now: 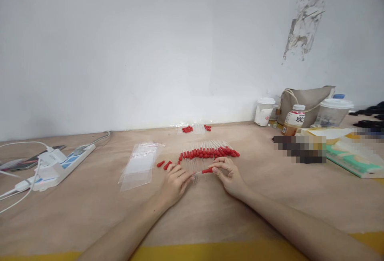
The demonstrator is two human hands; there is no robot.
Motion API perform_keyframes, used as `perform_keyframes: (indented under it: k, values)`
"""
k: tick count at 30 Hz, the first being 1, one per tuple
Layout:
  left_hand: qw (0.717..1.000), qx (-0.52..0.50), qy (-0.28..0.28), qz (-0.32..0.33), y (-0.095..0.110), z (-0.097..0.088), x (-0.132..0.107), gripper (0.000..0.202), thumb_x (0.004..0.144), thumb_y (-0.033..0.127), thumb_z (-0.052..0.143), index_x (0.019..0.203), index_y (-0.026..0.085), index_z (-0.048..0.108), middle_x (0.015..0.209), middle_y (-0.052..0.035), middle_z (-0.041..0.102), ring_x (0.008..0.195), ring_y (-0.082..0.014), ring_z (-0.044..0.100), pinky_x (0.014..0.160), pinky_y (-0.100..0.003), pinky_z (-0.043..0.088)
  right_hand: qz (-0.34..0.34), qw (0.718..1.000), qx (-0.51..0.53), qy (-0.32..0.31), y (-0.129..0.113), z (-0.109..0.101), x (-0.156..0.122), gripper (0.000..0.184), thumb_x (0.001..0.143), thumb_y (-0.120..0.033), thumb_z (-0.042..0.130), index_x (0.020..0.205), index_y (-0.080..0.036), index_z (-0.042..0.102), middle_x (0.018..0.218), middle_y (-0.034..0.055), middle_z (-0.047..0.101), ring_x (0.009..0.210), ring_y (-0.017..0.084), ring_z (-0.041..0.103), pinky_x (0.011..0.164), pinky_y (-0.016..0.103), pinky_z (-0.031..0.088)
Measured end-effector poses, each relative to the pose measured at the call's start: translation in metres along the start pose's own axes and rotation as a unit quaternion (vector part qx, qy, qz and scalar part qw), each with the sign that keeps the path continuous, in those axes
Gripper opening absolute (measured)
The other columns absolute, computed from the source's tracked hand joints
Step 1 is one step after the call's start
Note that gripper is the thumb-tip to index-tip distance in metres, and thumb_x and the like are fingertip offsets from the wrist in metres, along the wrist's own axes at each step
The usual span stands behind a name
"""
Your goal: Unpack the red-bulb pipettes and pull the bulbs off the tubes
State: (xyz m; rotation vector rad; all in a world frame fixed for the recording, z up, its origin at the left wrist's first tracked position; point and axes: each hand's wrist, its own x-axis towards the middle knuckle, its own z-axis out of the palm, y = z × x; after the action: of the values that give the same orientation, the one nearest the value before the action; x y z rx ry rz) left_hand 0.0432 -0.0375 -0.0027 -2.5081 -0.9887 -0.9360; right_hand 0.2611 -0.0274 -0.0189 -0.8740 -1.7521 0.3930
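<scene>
Bottle: label has 炭 in big black print, next character cut off at the curve. Smaller print above it, unreadable. Cup: small red mark on its side, too small to make out.

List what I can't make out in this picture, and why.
All in the head view:
Left end of the held dropper: hidden by the left hand.
Its red bulb's far end: covered by the right hand.
Black items: cut off by the right edge.
Dark thing near the bottle: blurred by pixelation.
Bottle's fine print: too small.
</scene>
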Motion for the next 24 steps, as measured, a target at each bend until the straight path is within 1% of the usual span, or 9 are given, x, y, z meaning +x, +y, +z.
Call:
perform_keyframes:
  k: [2,4,6,9,12,14,19,24]
  values:
    - [1.0,0.014,0.007,-0.002,-0.001,0.0,-0.001,0.017,0.085,0.024,0.046,0.087,0.018,0.062,0.071,-0.0009,0.065,0.067,-0.0144,0.051,0.07,-0.032,0.031,-0.029,0.998,-0.038,-0.031,-0.004,-0.001,-0.002,0.018,0.082,-0.03,0.047,0.089,-0.025,0.064,0.088,0.0048,0.056,0.088,0.017,0.049,0.081,0.036,0.038]
    - [1.0,0.023,0.014,-0.003,-0.001,0.0,-0.001,0.016,0.085,0.023,0.046,0.084,0.018,0.062,0.071,-0.001,0.065,0.067,-0.0142,0.05,0.071,-0.032,0.031,-0.064,0.992,-0.093,-0.056,-0.008,-0.002,-0.004,0.019,0.081,-0.03,0.05,0.096,-0.025,0.061,0.092,0.0048,0.057,0.089,0.018,0.048,0.081,0.037,0.035]
    - [0.999,0.026,0.019,0.005,0.001,0.001,-0.001,0.016,0.085,0.022,0.046,0.083,0.018,0.062,0.07,-0.0006,0.064,0.067,-0.0138,0.05,0.072,-0.032,0.03,-0.105,0.981,-0.152,-0.064,-0.01,-0.001,-0.005,0.022,0.078,-0.033,0.054,0.098,-0.025,0.06,0.091,0.0044,0.059,0.088,0.019,0.048,0.082,0.038,0.032]
    - [0.999,0.023,0.027,0.022,0.004,0.001,-0.001,0.015,0.084,0.02,0.046,0.084,0.019,0.061,0.069,0.0,0.064,0.066,-0.0134,0.049,0.072,-0.032,0.03,-0.162,0.964,-0.203,-0.054,-0.011,0.002,-0.004,0.016,0.079,-0.032,0.054,0.091,-0.025,0.063,0.077,0.0021,0.061,0.079,0.016,0.048,0.08,0.037,0.029]
    - [0.999,0.023,0.03,0.034,0.006,0.0,-0.003,0.013,0.083,0.018,0.048,0.084,0.019,0.061,0.067,0.0004,0.063,0.066,-0.0136,0.049,0.072,-0.034,0.029,-0.206,0.952,-0.222,-0.051,-0.009,0.002,-0.004,0.012,0.08,-0.029,0.054,0.081,-0.024,0.065,0.061,-0.0004,0.057,0.071,0.014,0.046,0.079,0.036,0.027]
    - [0.999,0.022,0.028,0.04,0.007,-0.002,-0.005,0.012,0.082,0.018,0.049,0.083,0.019,0.061,0.065,0.0006,0.062,0.065,-0.0138,0.048,0.072,-0.034,0.029,-0.221,0.947,-0.226,-0.054,-0.009,0.0,-0.006,0.012,0.079,-0.029,0.055,0.078,-0.023,0.065,0.057,-0.0009,0.055,0.07,0.013,0.044,0.08,0.036,0.027]
    - [0.998,0.015,0.028,0.046,0.008,-0.005,-0.01,0.011,0.082,0.018,0.049,0.082,0.019,0.061,0.061,0.0005,0.06,0.065,-0.0138,0.047,0.071,-0.034,0.029,-0.231,0.944,-0.225,-0.072,-0.012,-0.004,-0.007,0.015,0.08,-0.028,0.053,0.072,-0.021,0.064,0.056,-0.001,0.053,0.069,0.013,0.043,0.081,0.037,0.026]
    - [0.998,0.003,0.025,0.049,0.01,-0.005,-0.01,0.013,0.082,0.016,0.048,0.082,0.019,0.061,0.06,0.0002,0.059,0.065,-0.014,0.047,0.071,-0.034,0.031,-0.246,0.94,-0.224,-0.077,-0.015,-0.002,-0.008,0.015,0.08,-0.024,0.052,0.071,-0.022,0.064,0.054,-0.0019,0.053,0.067,0.013,0.043,0.08,0.038,0.026]
